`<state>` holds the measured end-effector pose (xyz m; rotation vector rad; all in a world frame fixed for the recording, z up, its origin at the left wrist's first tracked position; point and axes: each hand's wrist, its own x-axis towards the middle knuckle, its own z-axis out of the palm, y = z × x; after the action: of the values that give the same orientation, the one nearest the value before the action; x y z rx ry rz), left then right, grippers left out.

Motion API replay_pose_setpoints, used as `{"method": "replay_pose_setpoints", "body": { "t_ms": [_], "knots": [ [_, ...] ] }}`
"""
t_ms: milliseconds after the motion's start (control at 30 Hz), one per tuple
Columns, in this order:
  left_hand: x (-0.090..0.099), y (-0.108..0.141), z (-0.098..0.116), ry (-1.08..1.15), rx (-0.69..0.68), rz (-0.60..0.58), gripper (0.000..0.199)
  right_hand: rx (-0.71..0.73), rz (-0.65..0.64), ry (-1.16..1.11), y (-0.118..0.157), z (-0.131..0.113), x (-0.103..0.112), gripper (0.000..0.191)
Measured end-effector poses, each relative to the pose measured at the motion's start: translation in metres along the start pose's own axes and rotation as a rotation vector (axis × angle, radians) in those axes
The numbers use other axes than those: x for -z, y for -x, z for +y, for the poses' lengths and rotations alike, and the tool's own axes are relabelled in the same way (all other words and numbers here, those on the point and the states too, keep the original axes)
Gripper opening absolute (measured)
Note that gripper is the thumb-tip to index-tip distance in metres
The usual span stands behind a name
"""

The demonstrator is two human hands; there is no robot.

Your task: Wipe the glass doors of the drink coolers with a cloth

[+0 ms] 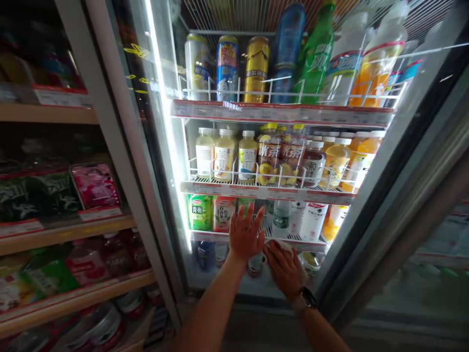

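Observation:
Fingers spread, my left hand (pixel 246 233) lies flat against the glass door (pixel 223 281) of a lit drinks fridge, in front of its third shelf. Lower and to the right, my right hand (pixel 282 266) presses a white cloth (pixel 280 244) to the same glass; most of the cloth is hidden under the fingers. A dark watch (pixel 308 297) is on my right wrist. Behind the glass near my left hand stand a green drink carton (pixel 200 212) and a red one (pixel 223 213). White bottles (pixel 313 222) stand behind the glass, above my right hand.
Upper fridge shelves hold cans (pixel 256 68), a green bottle (pixel 318 54) and several juice and tea bottles (pixel 247 156). An open wooden shelf unit (pixel 66 237) with packaged drinks stands at left. The door's metal frame (pixel 366 195) runs along the right.

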<state>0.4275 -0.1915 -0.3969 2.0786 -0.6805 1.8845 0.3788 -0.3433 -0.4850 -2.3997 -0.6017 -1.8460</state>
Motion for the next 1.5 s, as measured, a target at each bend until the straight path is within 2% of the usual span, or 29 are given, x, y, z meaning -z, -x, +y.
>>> {"method": "replay_pose_setpoints", "body": {
  "t_ms": [67,133,233,300,400,567,667,767,833,933,1033,1133,1267,1367,1433,1500],
  "knots": [
    [0.0,0.001,0.0,0.004,0.004,-0.001,0.06,0.059,0.013,-0.012,-0.02,0.009,0.007,0.037],
    [-0.001,0.001,0.0,0.001,0.008,-0.003,0.06,0.094,0.035,-0.025,-0.058,0.022,0.017,0.035],
    [-0.001,0.002,0.002,-0.011,0.005,-0.007,0.059,0.048,0.092,-0.008,-0.113,0.038,0.03,0.032],
    [0.0,0.002,0.003,-0.024,0.002,-0.015,0.059,0.014,0.123,0.021,-0.129,0.041,0.032,0.034],
    [0.0,0.004,0.003,-0.041,0.005,-0.032,0.058,-0.022,0.082,0.071,-0.112,0.033,0.026,0.042],
    [-0.001,0.006,0.004,-0.067,0.016,-0.044,0.056,-0.047,-0.038,0.079,-0.033,0.01,0.011,0.053],
    [-0.001,0.007,0.006,-0.08,0.014,-0.046,0.055,-0.005,-0.07,0.06,-0.007,0.009,0.008,0.049],
    [0.0,0.008,0.007,-0.101,0.01,-0.091,0.055,0.032,-0.098,0.063,-0.022,0.017,0.013,0.044],
    [0.0,0.008,0.008,-0.113,0.016,-0.117,0.055,0.027,-0.101,0.057,-0.051,0.025,0.019,0.044],
    [0.002,0.007,0.008,-0.128,0.025,-0.09,0.053,-0.041,-0.079,0.05,-0.101,0.03,0.029,0.045],
    [0.004,0.006,0.008,-0.142,0.013,-0.084,0.054,-0.115,-0.045,0.049,-0.127,0.024,0.032,0.045],
    [0.003,0.008,0.006,-0.123,0.006,-0.071,0.056,-0.121,-0.035,0.047,-0.117,0.011,0.026,0.048],
    [0.0,0.011,0.003,-0.075,0.006,-0.041,0.057,-0.068,-0.04,0.032,-0.069,-0.007,0.01,0.055],
    [-0.001,0.014,0.001,-0.075,0.01,-0.04,0.058,-0.074,-0.043,0.012,-0.04,-0.011,0.003,0.058],
    [0.0,0.014,0.0,-0.082,0.002,-0.049,0.059,-0.05,-0.046,0.002,-0.039,-0.007,0.003,0.058],
    [0.001,0.014,-0.001,-0.09,-0.009,-0.05,0.06,-0.004,-0.049,0.003,-0.056,0.003,0.008,0.056]
  ]
}}
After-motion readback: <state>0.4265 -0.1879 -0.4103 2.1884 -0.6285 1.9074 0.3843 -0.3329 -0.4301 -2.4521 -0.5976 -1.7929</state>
